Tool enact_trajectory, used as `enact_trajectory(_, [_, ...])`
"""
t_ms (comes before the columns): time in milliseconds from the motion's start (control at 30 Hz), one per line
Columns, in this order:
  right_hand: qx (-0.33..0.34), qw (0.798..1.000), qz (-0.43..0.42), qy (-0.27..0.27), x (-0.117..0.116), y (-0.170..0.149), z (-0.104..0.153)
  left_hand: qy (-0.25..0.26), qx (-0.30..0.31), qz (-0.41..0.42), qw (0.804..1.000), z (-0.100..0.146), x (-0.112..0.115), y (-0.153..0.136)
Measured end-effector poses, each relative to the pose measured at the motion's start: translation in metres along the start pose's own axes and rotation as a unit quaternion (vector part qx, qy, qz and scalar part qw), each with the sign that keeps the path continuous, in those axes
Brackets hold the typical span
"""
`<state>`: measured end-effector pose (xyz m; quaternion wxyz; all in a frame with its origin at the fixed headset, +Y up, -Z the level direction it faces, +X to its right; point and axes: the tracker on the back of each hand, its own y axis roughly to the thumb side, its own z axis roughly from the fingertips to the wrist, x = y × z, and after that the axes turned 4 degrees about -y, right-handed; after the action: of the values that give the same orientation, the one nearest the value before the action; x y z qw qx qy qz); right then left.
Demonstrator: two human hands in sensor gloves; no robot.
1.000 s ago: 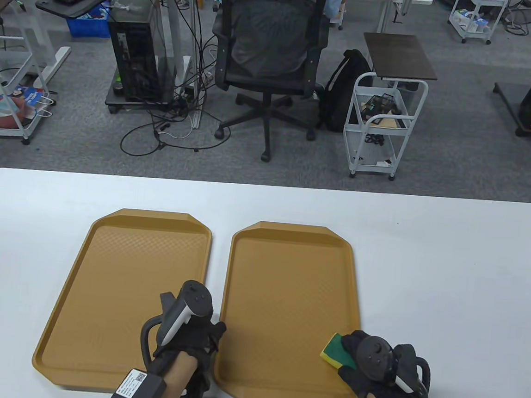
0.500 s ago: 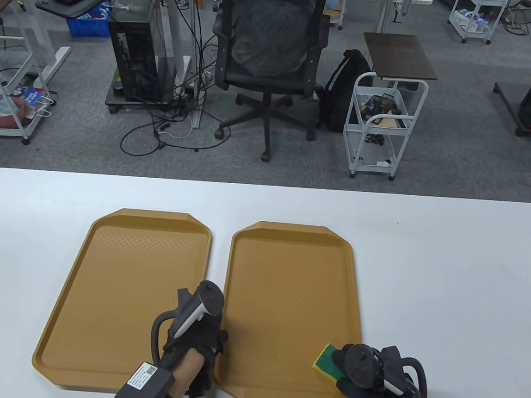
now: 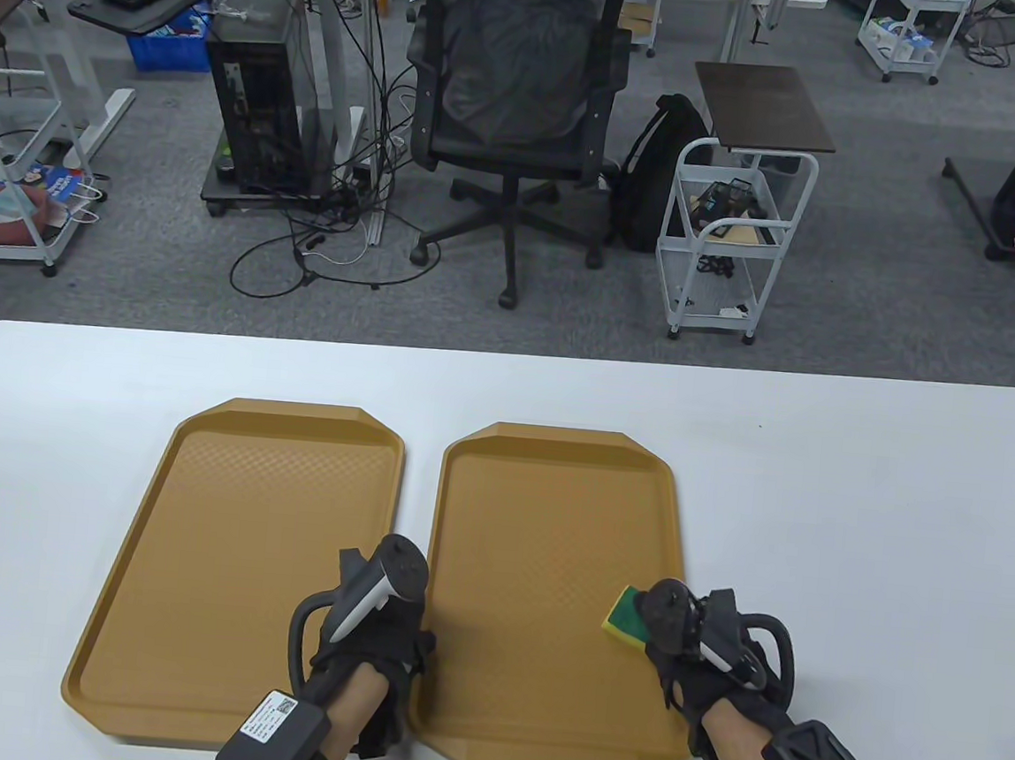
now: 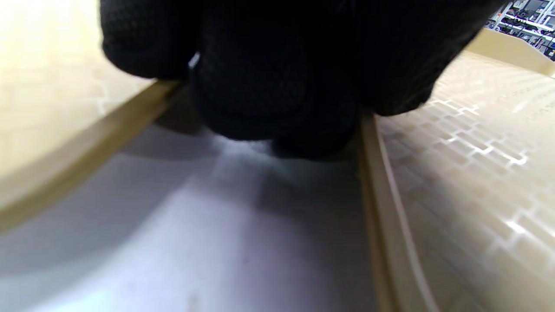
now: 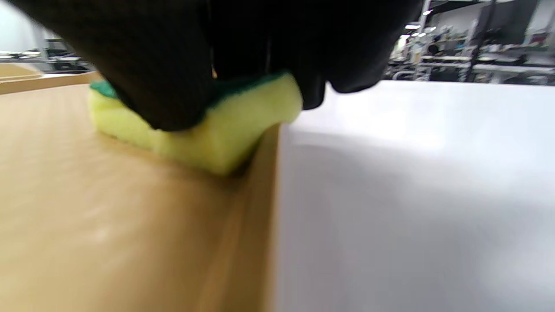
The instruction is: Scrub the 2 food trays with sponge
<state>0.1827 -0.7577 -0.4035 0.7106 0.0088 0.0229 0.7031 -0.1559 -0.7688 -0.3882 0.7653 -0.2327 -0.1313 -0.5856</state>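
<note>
— Start at the bottom of the frame. What is each hand doing?

— The right hand (image 3: 697, 649), at lower right, has its fingers curled over the sponge (image 3: 624, 618), green side up, yellow foam down on the right tray (image 3: 548, 525), close against that tray's right rim. The left hand (image 3: 373, 643), at lower centre, sits with its fingers curled down over the strip of worktop (image 4: 225, 225) between the two trays, against their inner rims. Whether it actually grips a rim I cannot tell.

— How will the sponge handle?

— Soft and light, I'd judge; the foam bulges under the fingers in the right wrist view. Holding it from above across the green pad, as now, looks right.

— And the trays?

— Stiff, thin plastic with a textured floor, probably light enough to slide on the smooth worktop, so bracing a rim makes sense.

— Farther up?

— The left tray (image 3: 256, 518) lies just beside the right one, left of centre, a narrow gap between them.
</note>
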Motion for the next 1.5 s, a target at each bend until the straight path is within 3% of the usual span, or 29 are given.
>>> enact_trajectory(433, [-0.134,0.988,-0.078,-0.004,-0.006,0.002,-0.096,-0.009,0.006,0.0,1.0,-0.001,-0.001,0.0])
enact_trajectory(867, [-0.203,0.973,-0.11,-0.01,-0.01,0.014,-0.139,-0.024,0.016,0.005,1.0,-0.002,-0.002,0.0])
enact_trajectory(1233, [-0.093,0.98,-0.175,-0.019,-0.018,0.097,-0.144,-0.034,0.02,0.017,0.999,-0.003,-0.003,-0.004])
enact_trajectory(1367, [-0.038,0.98,-0.197,0.006,-0.02,0.128,-0.141,-0.036,0.02,0.021,0.999,-0.004,-0.003,-0.005])
enact_trajectory(1500, [0.02,0.986,-0.167,0.024,-0.021,0.161,-0.134,-0.038,0.021,0.026,0.999,-0.004,-0.003,-0.007])
